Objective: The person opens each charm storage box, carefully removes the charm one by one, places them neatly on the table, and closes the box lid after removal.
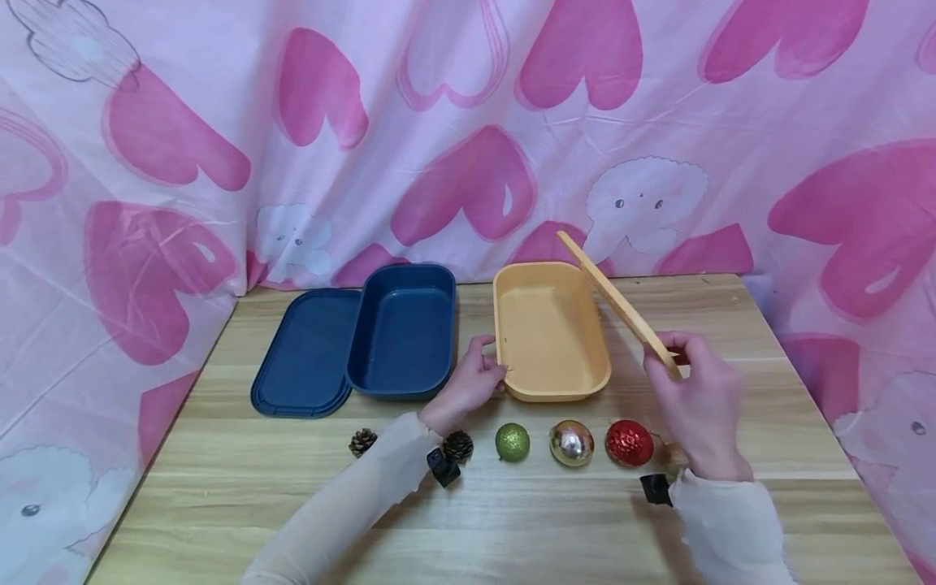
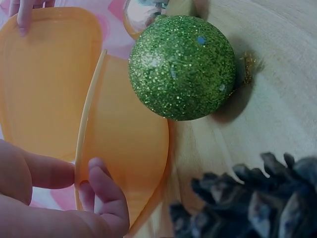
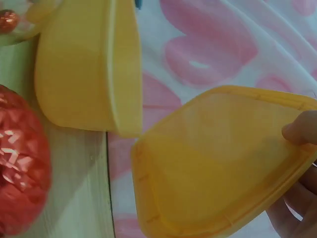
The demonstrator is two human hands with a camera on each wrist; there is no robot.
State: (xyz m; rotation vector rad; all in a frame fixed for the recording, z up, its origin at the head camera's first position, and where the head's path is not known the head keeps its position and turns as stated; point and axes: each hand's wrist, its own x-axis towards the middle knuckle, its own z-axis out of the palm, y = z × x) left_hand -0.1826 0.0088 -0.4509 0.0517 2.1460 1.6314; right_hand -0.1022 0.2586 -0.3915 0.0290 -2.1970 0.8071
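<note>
A yellow-orange box (image 1: 552,337) stands uncovered on the table, nothing inside it. At its left near corner my left hand (image 1: 468,383) pinches the rim; the left wrist view has thumb and fingers on either side of the wall (image 2: 124,129). My right hand (image 1: 698,398) grips the matching lid (image 1: 617,301) by one edge. This lid is tilted steeply in the air at the box's right, seen face-on in the right wrist view (image 3: 213,163). Below the box lie a green glitter ball (image 1: 513,442), a shiny gold ball (image 1: 572,444) and a red ball (image 1: 629,444).
Left of the yellow box stands a dark blue box (image 1: 404,337), its blue lid (image 1: 303,357) beside it on the table (image 1: 512,528). Two pine cones, one at the left (image 1: 362,442) and one by my left wrist (image 1: 458,446), lie in front. A heart-patterned curtain (image 1: 468,97) hangs behind.
</note>
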